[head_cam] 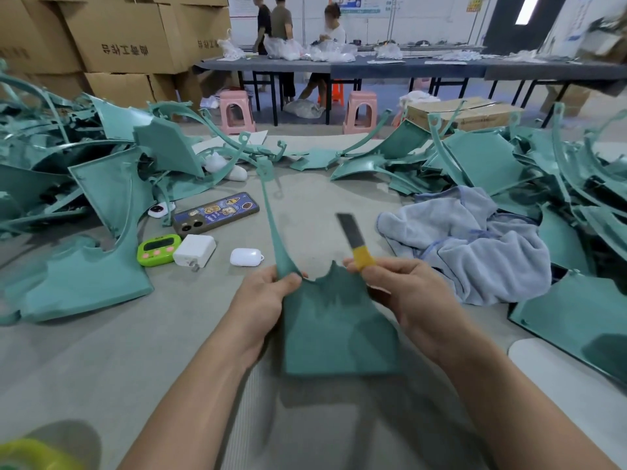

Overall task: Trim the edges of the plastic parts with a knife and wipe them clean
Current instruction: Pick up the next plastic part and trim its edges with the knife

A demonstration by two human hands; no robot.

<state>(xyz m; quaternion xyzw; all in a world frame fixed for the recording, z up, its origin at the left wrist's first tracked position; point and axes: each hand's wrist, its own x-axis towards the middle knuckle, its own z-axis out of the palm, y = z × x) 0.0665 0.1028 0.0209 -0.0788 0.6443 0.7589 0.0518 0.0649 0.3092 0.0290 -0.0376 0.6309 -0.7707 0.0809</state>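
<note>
Near the middle of the desk (315,212), just in front of the person, a teal plastic part (336,330) is held up off the surface between both hands. The left hand (268,295) pinches it where its long thin arm rises from the flat panel. The right hand (398,288) curls round the yellow-wrapped handle of a knife (353,237) and seems also to steady the panel's right upper corner. The blade points up and away, blurred and clear of the plastic. This looks like the trimming step, with the cut not yet engaged. The next move probably calls for laying the blade against the ragged upper edge and drawing it along, away from the left fingers, while that hand keeps the part from flexing. A crumpled blue cloth (475,252) lies near on the right for wiping. Heaps of like parts sit to the left (101,198) and right (509,164).
</note>
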